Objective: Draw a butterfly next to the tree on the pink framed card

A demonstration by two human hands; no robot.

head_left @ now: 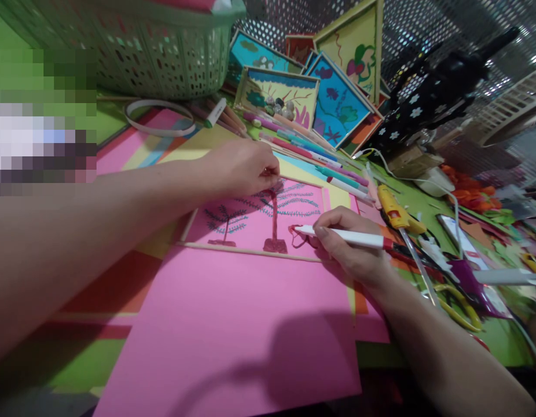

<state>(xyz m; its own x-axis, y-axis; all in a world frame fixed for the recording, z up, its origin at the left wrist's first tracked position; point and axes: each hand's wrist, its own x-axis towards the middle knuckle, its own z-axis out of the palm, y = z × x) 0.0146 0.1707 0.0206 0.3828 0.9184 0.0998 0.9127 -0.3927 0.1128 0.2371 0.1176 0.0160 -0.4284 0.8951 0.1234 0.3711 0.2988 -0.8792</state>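
Observation:
A small pink picture [254, 223] in a thin wooden frame lies on stacked coloured paper; it shows trees with blue branches and red trunks. My right hand [348, 246] is closed round a white marker with a red tip [337, 234], whose tip touches the picture's right part at a red outline. My left hand [244, 168] rests on the picture's top edge with its fingers curled and pressed down on it.
A large pink sheet [233, 330] lies nearest me. Several markers [311, 153] lie behind the picture, with framed paintings [333, 98] leaning at the back. A green basket [133, 46] stands back left. A yellow glue gun [396, 214], scissors [454, 304] and paper scraps lie right.

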